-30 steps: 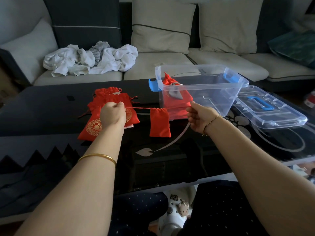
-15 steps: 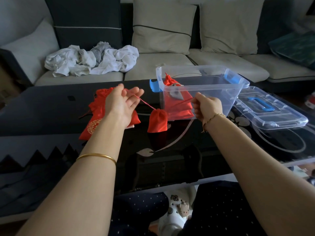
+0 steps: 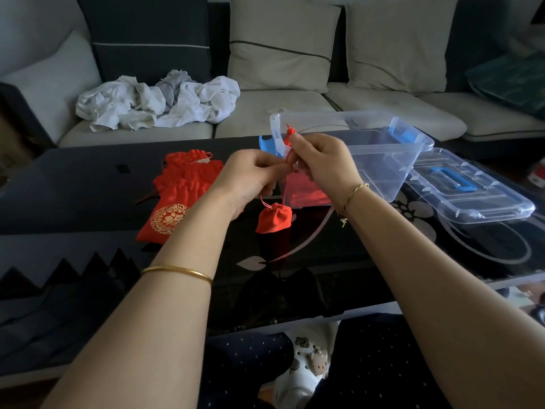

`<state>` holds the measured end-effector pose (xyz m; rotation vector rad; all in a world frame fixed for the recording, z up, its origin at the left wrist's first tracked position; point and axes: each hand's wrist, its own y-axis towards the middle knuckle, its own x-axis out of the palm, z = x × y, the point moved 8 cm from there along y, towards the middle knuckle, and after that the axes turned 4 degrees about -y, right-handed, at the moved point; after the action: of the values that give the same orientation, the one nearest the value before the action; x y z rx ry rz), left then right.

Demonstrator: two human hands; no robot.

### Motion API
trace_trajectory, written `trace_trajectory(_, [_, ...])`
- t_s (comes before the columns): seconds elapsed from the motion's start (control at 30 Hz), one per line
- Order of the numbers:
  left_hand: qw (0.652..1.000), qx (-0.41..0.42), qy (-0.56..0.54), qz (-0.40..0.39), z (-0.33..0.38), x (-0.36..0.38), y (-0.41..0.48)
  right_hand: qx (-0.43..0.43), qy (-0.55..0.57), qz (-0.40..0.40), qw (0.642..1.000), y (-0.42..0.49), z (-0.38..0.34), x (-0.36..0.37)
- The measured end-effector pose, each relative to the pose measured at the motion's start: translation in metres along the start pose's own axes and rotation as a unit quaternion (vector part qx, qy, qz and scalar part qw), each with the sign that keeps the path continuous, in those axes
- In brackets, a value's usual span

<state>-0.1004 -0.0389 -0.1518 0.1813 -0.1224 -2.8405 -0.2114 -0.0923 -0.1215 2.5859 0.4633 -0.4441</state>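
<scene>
A small red drawstring pouch hangs by its cords just above the black glass table. My left hand and my right hand are close together above it, each pinching the red cords. A pile of larger red pouches, one with a gold emblem, lies on the table to the left. Behind my hands stands a clear plastic box with blue latches, with red pouches inside.
The box's clear lid with a blue handle lies on the table at the right. A sofa with cushions runs along the back, with crumpled white clothes on its left seat. My knees and a slipper show below the table edge.
My hands, earlier spread apart pulling the cords taut, have come together above the pouch. The pouch's mouth is now cinched and it hangs lower from the cords.
</scene>
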Motion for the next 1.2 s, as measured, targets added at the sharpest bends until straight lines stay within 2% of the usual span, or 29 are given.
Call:
trace_trajectory(0.1, [1.000, -0.014, -0.017, 0.006, -0.004, -0.001, 0.003, 0.108, 0.110, 0.003, 0.988, -0.002, 0.020, -0.001])
trace_trajectory(0.17, [0.999, -0.023, -0.036, 0.006, -0.006, -0.001, 0.003, 0.154, 0.096, -0.035, 0.983, -0.006, 0.033, 0.005])
trace_trajectory(0.3, [0.998, -0.028, -0.051, 0.006, -0.008, 0.000, 0.004, 0.173, 0.079, -0.112, 0.975, -0.013, 0.039, 0.022])
trace_trajectory(0.4, [0.997, -0.031, -0.064, 0.006, -0.008, 0.001, 0.004, 0.154, 0.098, -0.110, 0.977, -0.011, 0.035, 0.023])
trace_trajectory(0.5, [0.997, -0.019, -0.054, 0.044, -0.010, -0.007, 0.006, 0.192, 0.144, -0.105, 0.965, -0.011, 0.041, 0.022])
trace_trajectory(0.6, [0.996, -0.010, -0.044, 0.073, -0.013, -0.015, 0.007, 0.253, 0.154, -0.206, 0.933, -0.021, 0.048, 0.033])
trace_trajectory(0.67, [0.997, -0.015, -0.039, 0.063, -0.014, -0.014, 0.007, 0.267, 0.078, -0.287, 0.917, -0.031, 0.052, 0.039])
trace_trajectory(0.7, [0.998, -0.017, -0.032, 0.054, -0.014, -0.012, 0.006, 0.267, 0.035, -0.303, 0.914, -0.034, 0.055, 0.039])
trace_trajectory(0.73, [0.999, -0.017, -0.025, 0.045, -0.013, -0.011, 0.006, 0.262, -0.003, -0.295, 0.919, -0.033, 0.058, 0.038])
trace_trajectory(0.8, [0.999, -0.010, -0.014, 0.027, -0.009, -0.008, 0.005, 0.221, -0.045, -0.206, 0.952, -0.021, 0.058, 0.030])
trace_trajectory(0.87, [1.000, 0.007, 0.002, 0.005, -0.004, -0.004, 0.004, 0.158, -0.005, -0.107, 0.982, -0.008, 0.051, 0.022])
trace_trajectory(0.9, [0.999, 0.024, 0.024, -0.008, -0.001, -0.002, 0.003, 0.141, 0.041, -0.090, 0.985, -0.005, 0.048, 0.023])
trace_trajectory(1.0, [0.984, 0.109, 0.143, -0.013, 0.011, 0.004, 0.000, 0.158, 0.168, -0.130, 0.964, -0.010, 0.047, 0.038])
trace_trajectory(1.1, [0.956, 0.180, 0.227, 0.033, 0.018, 0.003, -0.001, 0.189, 0.187, -0.166, 0.950, -0.016, 0.049, 0.044])
trace_trajectory(1.2, [0.943, 0.210, 0.247, 0.073, 0.021, 0.000, -0.005, 0.213, 0.222, -0.199, 0.931, -0.020, 0.052, 0.046])
